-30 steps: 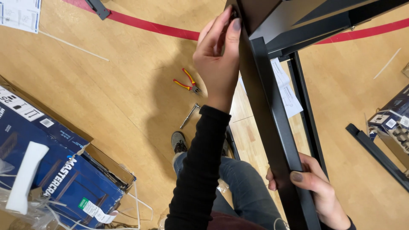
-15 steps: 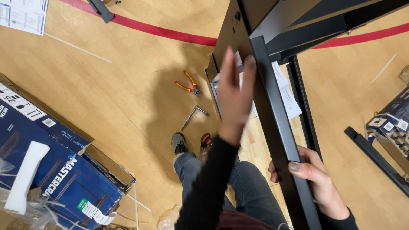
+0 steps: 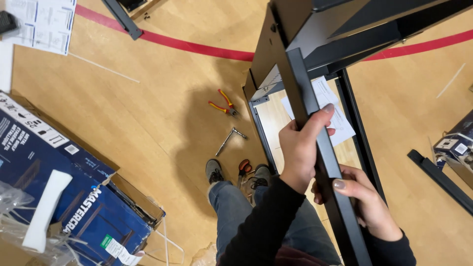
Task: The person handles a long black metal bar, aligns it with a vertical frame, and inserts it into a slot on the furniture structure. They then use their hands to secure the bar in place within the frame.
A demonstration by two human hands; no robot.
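Far left: blue printed cardboard box [image 3: 59,197] lying open on the wood floor [image 3: 162,113], white foam strip [image 3: 45,209] and crumpled clear plastic wrap [image 3: 15,216] on top of it; white paper instruction sheet [image 3: 47,22] at top left. Mid-floor: red-and-yellow-handled pliers [image 3: 224,104], small L-shaped metal wrench [image 3: 230,139], red-handled scissors [image 3: 244,167] between the person's shoes. Curved red painted line [image 3: 197,48] crosses the floor. Centre: left hand [image 3: 301,148] wrapped around the black square-section metal post [image 3: 320,162] of a matte black metal frame [image 3: 305,29], thumb laid along its top face — grip closed on the post. Post's long axis runs from upper centre down toward lower right, steeply foreshortened under the camera. Right hand [image 3: 367,204] sits just below the left on the same post, fingers curled round its far side, thumb on the near edge — also closed on it. Left hand is higher up the axis, nearer the frame's top corner. White paper sheet [image 3: 340,125] lies on the floor beneath the frame. Far right: loose black metal bar [image 3: 438,180] on the floor.
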